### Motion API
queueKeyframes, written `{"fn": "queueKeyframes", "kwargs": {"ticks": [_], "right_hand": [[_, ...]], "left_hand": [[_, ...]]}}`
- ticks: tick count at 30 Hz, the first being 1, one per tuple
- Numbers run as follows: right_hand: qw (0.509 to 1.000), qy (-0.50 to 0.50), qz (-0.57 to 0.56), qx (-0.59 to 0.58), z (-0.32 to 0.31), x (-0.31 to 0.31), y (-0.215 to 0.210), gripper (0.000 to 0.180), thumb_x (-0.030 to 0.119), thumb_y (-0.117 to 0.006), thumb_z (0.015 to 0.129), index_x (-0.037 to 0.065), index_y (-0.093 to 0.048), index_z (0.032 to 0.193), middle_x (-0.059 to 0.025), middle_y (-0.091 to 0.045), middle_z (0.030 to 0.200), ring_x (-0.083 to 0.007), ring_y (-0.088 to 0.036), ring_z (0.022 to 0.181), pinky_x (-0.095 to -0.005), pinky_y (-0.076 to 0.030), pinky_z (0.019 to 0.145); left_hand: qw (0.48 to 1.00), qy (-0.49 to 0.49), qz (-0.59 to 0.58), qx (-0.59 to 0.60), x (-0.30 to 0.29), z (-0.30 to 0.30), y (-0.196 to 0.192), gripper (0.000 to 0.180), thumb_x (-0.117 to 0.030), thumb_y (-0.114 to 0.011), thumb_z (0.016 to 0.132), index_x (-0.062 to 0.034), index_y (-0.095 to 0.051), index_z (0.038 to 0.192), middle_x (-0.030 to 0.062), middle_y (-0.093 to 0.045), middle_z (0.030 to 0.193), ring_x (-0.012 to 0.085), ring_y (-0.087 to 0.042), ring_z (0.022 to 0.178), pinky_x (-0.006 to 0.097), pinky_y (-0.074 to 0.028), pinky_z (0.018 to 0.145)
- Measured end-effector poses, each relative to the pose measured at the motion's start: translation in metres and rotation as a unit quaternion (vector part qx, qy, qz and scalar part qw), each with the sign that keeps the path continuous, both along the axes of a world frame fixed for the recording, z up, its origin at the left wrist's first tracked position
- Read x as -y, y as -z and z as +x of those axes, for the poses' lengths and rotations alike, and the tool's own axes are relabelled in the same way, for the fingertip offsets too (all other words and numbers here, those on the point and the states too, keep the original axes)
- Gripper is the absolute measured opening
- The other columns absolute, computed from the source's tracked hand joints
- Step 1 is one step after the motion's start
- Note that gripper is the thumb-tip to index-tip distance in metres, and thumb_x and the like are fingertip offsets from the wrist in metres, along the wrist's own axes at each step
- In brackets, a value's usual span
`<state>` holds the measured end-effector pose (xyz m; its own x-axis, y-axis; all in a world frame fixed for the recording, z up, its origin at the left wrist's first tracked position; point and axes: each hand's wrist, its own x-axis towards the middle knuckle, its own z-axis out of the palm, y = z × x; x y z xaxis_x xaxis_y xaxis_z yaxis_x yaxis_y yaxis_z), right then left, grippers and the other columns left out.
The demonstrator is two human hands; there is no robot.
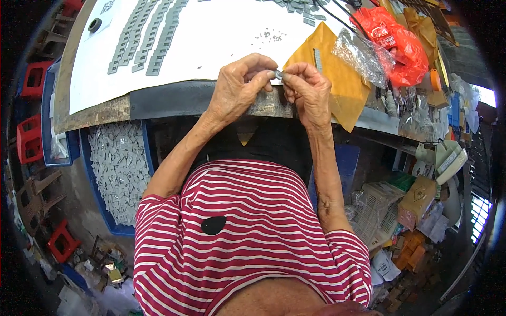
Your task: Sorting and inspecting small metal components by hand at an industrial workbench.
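Just over the table's front edge, my left hand (240, 84) and my right hand (308, 90) meet fingertip to fingertip. Between them they pinch a small grey part (278, 75), mostly covered by the fingers. Several overlapping rows of flat grey parts with square holes (163, 39) lie on the white sheet (211, 31) to the left. Beyond my hands is a scatter of tiny dark pieces (270, 36). More grey parts (309, 17) are heaped at the far side. Beside my right hand, a yellow envelope (342, 100) has a narrow grey strip (318, 59) on it.
A red plastic bag (403, 52) and clear plastic wrap (361, 55) crowd the table's right. A dark ring (95, 25) lies far left. Below the table, left, stands a blue crate (118, 229) full of grey parts. Red stools (30, 139) line the left; boxes and bags clutter the right floor.
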<state>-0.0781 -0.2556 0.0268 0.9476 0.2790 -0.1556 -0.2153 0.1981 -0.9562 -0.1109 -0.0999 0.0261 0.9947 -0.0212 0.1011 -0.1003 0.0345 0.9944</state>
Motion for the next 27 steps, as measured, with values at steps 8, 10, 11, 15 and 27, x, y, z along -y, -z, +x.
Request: {"fn": "queueKeyframes", "kwargs": {"ticks": [8, 10, 11, 15, 27], "right_hand": [[1.000, 0.010, -0.005, -0.004, -0.003, 0.000, 0.003, 0.008, 0.004, -0.060, 0.077, -0.001, -0.057, 0.083, 0.0000, -0.054, 0.062, -0.0048, -0.047, 0.050, -0.0161, -0.037, 0.045], [1.000, 0.009, -0.009, -0.001, -0.003, 0.001, 0.003, 0.009, 0.004, -0.060, 0.077, -0.001, -0.057, 0.084, 0.0001, -0.054, 0.062, -0.0047, -0.047, 0.051, -0.0162, -0.037, 0.045], [1.000, 0.002, -0.012, -0.004, -0.003, 0.001, 0.002, 0.009, 0.005, -0.060, 0.077, -0.001, -0.057, 0.084, 0.0002, -0.054, 0.062, -0.0047, -0.047, 0.051, -0.0164, -0.037, 0.046], [1.000, 0.003, -0.002, -0.024, -0.005, -0.001, 0.002, 0.010, 0.005, -0.059, 0.078, -0.001, -0.057, 0.085, 0.0000, -0.053, 0.064, -0.0048, -0.046, 0.053, -0.0168, -0.037, 0.047], [0.998, 0.031, -0.049, 0.007, -0.011, -0.009, -0.001, 0.007, 0.003, -0.056, 0.078, -0.001, -0.056, 0.084, 0.0009, -0.053, 0.065, -0.0031, -0.043, 0.051, -0.0164, -0.033, 0.045]], "left_hand": [[1.000, 0.001, -0.026, -0.016, 0.002, -0.002, 0.003, 0.019, -0.004, -0.053, 0.083, 0.0027, -0.057, 0.099, 0.0071, -0.062, 0.077, 0.0095, -0.060, 0.068, 0.020, -0.051, 0.062], [0.999, 0.005, -0.040, -0.023, 0.001, -0.002, 0.004, 0.019, -0.004, -0.053, 0.083, 0.0030, -0.057, 0.100, 0.0072, -0.063, 0.078, 0.0098, -0.061, 0.068, 0.020, -0.051, 0.063], [0.998, 0.007, -0.054, -0.031, 0.001, -0.002, 0.005, 0.019, -0.005, -0.054, 0.083, 0.0032, -0.057, 0.100, 0.0074, -0.063, 0.078, 0.0100, -0.061, 0.068, 0.020, -0.051, 0.063], [0.998, 0.008, -0.061, -0.035, 0.002, -0.002, 0.005, 0.019, -0.005, -0.054, 0.083, 0.0038, -0.056, 0.099, 0.0077, -0.063, 0.078, 0.0101, -0.061, 0.068, 0.020, -0.051, 0.063], [0.994, 0.007, -0.091, -0.056, 0.001, -0.003, 0.006, 0.018, -0.002, -0.055, 0.082, 0.0047, -0.056, 0.098, 0.0070, -0.063, 0.076, 0.0095, -0.060, 0.065, 0.019, -0.049, 0.059]]}}
